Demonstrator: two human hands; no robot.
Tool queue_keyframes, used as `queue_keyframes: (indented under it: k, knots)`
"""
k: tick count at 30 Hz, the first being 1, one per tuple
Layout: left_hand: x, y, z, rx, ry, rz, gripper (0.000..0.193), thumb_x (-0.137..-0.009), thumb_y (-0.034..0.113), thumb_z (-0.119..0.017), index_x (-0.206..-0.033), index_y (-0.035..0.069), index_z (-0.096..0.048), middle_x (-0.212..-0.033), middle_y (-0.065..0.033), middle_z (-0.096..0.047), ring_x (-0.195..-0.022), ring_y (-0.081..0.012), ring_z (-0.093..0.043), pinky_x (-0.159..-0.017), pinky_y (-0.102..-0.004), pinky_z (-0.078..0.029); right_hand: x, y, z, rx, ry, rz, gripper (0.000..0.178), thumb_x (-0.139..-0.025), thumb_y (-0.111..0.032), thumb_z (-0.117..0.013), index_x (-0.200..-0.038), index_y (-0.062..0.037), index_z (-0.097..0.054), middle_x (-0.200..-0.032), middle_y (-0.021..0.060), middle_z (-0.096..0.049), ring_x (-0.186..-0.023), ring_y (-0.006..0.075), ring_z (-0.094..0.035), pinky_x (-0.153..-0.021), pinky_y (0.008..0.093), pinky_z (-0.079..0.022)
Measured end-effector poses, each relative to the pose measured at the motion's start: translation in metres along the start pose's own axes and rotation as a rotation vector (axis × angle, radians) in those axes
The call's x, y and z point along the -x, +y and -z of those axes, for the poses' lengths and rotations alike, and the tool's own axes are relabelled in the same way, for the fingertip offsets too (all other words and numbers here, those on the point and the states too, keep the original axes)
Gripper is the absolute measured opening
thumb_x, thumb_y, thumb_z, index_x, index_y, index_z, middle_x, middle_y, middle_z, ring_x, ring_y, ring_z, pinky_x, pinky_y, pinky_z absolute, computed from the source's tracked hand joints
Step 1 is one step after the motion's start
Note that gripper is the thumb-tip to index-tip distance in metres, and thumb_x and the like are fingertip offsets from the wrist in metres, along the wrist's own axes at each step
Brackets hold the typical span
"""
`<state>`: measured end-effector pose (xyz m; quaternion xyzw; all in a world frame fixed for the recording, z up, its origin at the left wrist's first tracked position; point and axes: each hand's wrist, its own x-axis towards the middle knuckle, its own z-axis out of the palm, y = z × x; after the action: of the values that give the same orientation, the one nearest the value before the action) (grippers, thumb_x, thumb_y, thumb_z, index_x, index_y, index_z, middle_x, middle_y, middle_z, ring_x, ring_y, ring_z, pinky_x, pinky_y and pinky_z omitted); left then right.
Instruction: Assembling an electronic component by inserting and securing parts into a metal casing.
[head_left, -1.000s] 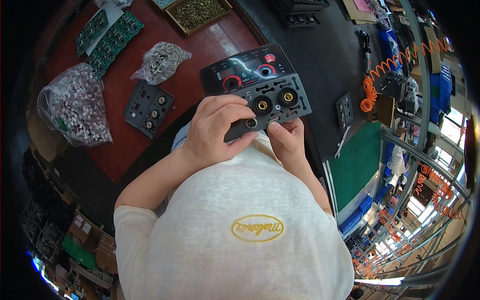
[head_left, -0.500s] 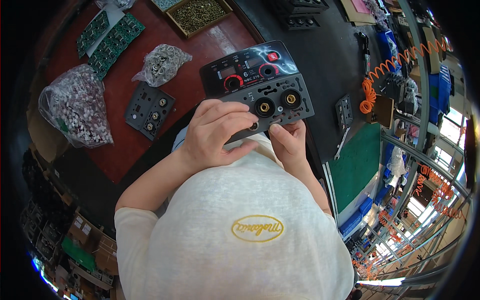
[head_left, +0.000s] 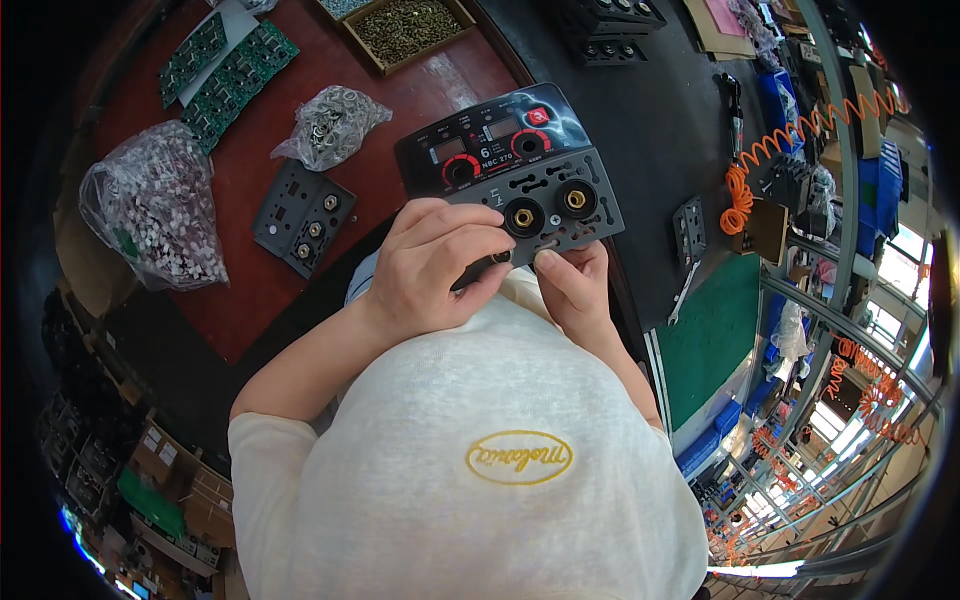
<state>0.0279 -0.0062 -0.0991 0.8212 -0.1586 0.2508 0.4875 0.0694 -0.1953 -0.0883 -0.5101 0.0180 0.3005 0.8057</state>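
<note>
A dark front panel (head_left: 515,182) of a machine is held tilted in front of my body. Its upper black part carries two red-ringed dials and small displays; the grey lower part has slots and two black round sockets (head_left: 576,199) with brass centres. My left hand (head_left: 425,262) curls over the panel's lower left corner, its fingers and thumb at a third fitting (head_left: 502,257) that they partly cover. With its thumb on the lower edge, my right hand (head_left: 576,288) grips the panel; its other fingers are mostly hidden behind.
On the red tabletop (head_left: 235,315) lie a similar grey panel (head_left: 303,218), a bag of metal rings (head_left: 335,125), a bag of white parts (head_left: 155,205), green circuit boards (head_left: 235,85) and a box of brass-coloured hardware (head_left: 405,35). Rightward are a wrench (head_left: 684,292) and a coiled orange hose (head_left: 738,195).
The panel has shifted slightly left. My left thumb has come up closer to the fitting at the lower edge. My right hand keeps its hold.
</note>
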Motion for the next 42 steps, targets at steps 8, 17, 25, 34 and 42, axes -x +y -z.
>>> queue_keyframes:
  k: [8, 17, 25, 34, 42]
  knots:
    - [-0.004, 0.005, 0.011, -0.033, -0.059, -0.036, 0.048, -0.060, 0.012, -0.078, -0.100, 0.010, -0.052, -0.100, -0.0023, -0.064, -0.097, -0.0198, -0.060, -0.078, -0.0341, -0.042, -0.003, -0.001, -0.003, -0.002, -0.008, -0.009, 0.027, -0.080, -0.004, -0.063, -0.106, 0.0009, -0.056, -0.106, 0.0097, -0.062, -0.101, 0.0151, -0.056, -0.092, 0.0313, -0.041]
    - [0.000, -0.001, 0.014, -0.148, -0.097, -0.046, 0.037, -0.060, 0.003, -0.074, -0.093, 0.006, -0.057, -0.102, -0.0070, -0.063, -0.099, -0.0251, -0.059, -0.080, -0.0369, -0.046, -0.014, -0.004, -0.015, -0.028, 0.072, -0.069, 0.027, -0.079, -0.002, -0.062, -0.105, 0.0016, -0.054, -0.105, 0.0104, -0.062, -0.100, 0.0157, -0.057, -0.093, 0.0315, -0.041]
    - [-0.003, -0.003, 0.010, -0.023, 0.040, 0.074, 0.037, -0.061, -0.005, -0.070, -0.095, 0.002, -0.056, -0.102, -0.0118, -0.061, -0.095, -0.0280, -0.060, -0.081, -0.0357, -0.049, -0.028, -0.031, -0.038, 0.195, 0.114, -0.095, 0.017, -0.080, -0.006, -0.065, -0.094, 0.0015, -0.059, -0.091, 0.0076, -0.064, -0.086, 0.0122, -0.059, -0.082, 0.0286, -0.047]
    - [0.016, -0.020, 0.003, 1.215, 0.382, 1.223, 0.024, -0.084, 0.006, -0.062, -0.106, 0.000, -0.055, -0.101, -0.0063, -0.062, -0.090, -0.0112, -0.059, -0.082, -0.0260, -0.048, -0.054, -0.068, -0.051, 1.230, -0.212, 0.434, 0.018, -0.085, -0.009, -0.061, -0.102, -0.0037, -0.061, -0.087, 0.0066, -0.061, -0.079, 0.0162, -0.056, -0.071, 0.0285, -0.046]
    - [0.014, -0.013, 0.005, 1.338, 0.355, 1.295, 0.025, -0.085, 0.007, -0.060, -0.108, 0.001, -0.054, -0.098, -0.0045, -0.061, -0.088, -0.0105, -0.059, -0.082, -0.0269, -0.048, -0.063, -0.043, -0.044, 1.606, -0.518, 0.835, 0.031, -0.066, -0.009, -0.069, -0.096, -0.0074, -0.061, -0.092, 0.0050, -0.054, -0.085, 0.0220, -0.053, -0.073, 0.0324, -0.045]
